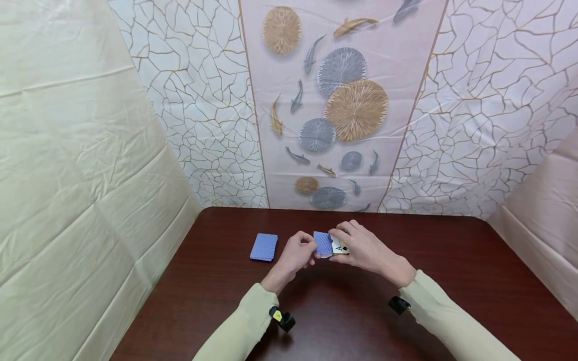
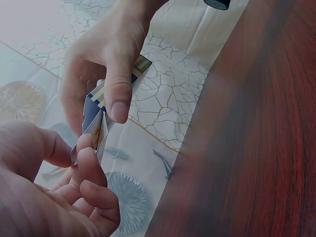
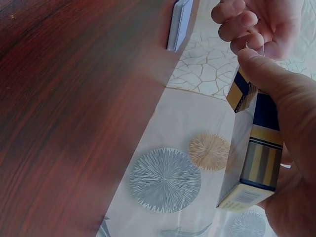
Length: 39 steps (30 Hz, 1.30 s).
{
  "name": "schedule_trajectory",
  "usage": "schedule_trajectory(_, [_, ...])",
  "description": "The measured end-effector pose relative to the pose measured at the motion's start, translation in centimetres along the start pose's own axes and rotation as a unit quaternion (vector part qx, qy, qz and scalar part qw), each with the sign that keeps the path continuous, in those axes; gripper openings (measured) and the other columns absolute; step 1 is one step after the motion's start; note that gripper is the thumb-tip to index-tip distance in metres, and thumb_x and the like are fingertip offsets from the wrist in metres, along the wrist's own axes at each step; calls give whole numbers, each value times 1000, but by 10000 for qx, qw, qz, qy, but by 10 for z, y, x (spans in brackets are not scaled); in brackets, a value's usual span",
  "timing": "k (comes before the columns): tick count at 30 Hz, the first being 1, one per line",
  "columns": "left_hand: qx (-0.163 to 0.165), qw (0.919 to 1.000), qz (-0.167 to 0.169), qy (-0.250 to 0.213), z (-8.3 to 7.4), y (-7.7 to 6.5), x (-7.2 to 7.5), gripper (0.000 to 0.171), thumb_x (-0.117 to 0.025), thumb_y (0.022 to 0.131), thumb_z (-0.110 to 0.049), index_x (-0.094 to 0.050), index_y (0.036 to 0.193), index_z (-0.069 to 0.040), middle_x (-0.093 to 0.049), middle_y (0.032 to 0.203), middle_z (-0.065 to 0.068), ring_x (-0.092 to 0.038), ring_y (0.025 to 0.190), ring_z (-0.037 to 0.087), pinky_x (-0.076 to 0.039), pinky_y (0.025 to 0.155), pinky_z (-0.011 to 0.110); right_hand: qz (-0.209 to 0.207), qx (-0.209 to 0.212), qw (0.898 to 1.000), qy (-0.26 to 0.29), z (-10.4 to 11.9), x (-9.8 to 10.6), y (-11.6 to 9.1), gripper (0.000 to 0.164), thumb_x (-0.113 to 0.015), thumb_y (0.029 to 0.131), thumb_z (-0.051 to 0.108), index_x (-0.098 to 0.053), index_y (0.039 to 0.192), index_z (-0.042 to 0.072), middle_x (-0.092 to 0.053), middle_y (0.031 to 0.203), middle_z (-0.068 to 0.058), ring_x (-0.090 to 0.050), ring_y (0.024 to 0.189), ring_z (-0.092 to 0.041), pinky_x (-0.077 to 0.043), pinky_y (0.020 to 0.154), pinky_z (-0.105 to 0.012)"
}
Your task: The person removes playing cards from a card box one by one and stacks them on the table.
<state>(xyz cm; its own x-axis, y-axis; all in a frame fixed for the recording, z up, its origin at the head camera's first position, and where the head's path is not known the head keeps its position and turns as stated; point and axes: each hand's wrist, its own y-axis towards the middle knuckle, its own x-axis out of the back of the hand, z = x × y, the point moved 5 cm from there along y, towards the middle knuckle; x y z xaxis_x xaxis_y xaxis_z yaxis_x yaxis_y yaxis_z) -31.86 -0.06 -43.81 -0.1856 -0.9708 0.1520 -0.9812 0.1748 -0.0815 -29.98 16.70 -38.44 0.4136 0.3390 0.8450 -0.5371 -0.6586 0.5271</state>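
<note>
A playing-card box [image 1: 339, 245] with an ace printed on its face is held up over the table. My right hand [image 1: 361, 248] grips its body, thumb along one narrow side. At the box's opened end, my left hand [image 1: 295, 253] pinches a thin flap [image 2: 101, 140] between thumb and fingers. A blue patterned part [image 1: 322, 243] shows between the two hands in the head view. Navy and gold stripes run along the box side [image 3: 264, 148] in the right wrist view. Left of my left hand, a stack of blue-backed cards [image 1: 264, 246] lies face down.
The dark reddish wooden table [image 1: 217, 311] reaches back to a patterned cloth [image 1: 329, 160] with fish and round leaf shapes. Pale cloth walls [image 1: 90, 150] stand at the left and right sides.
</note>
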Motion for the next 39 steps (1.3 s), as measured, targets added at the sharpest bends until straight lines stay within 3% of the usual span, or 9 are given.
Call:
schedule_trajectory(17, [-8, 9996, -180, 232, -3, 2, 15, 9, -55, 92, -13, -55, 101, -8, -68, 71, 5, -54, 52, 11, -38, 44, 20, 61, -96, 9999, 48, -3, 2, -2, 62, -84, 73, 43, -64, 120, 9, -62, 110, -8, -55, 100, -24, -49, 81, -37])
schedule_trajectory(24, [-80, 9996, -160, 206, -3, 3, 23, 10, -55, 92, -11, -56, 101, -7, -72, 81, 16, -55, 55, 11, -40, 47, 20, 201, -215, 9995, 58, -3, 4, -4, 61, -83, 75, 45, -64, 122, 10, -62, 112, -8, -54, 101, -24, -48, 82, -37])
schedule_trajectory(31, [-208, 9997, -85, 5, -3, 4, 33, 8, -54, 92, -11, -57, 99, -9, -65, 72, 1, -57, 57, 11, -43, 51, 21, 162, -252, 9995, 81, -3, 6, -4, 62, -84, 74, 44, -64, 121, 9, -62, 112, -8, -55, 101, -24, -49, 81, -38])
schedule_trajectory(39, [-119, 9999, -109, 17, -3, 6, 43, 15, -57, 94, -13, -61, 107, -6, -62, 75, -1, -58, 60, 13, -44, 54, 23, 198, -241, 9995, 72, -1, 6, -7, 61, -83, 74, 45, -64, 121, 10, -62, 112, -8, -54, 101, -23, -49, 80, -36])
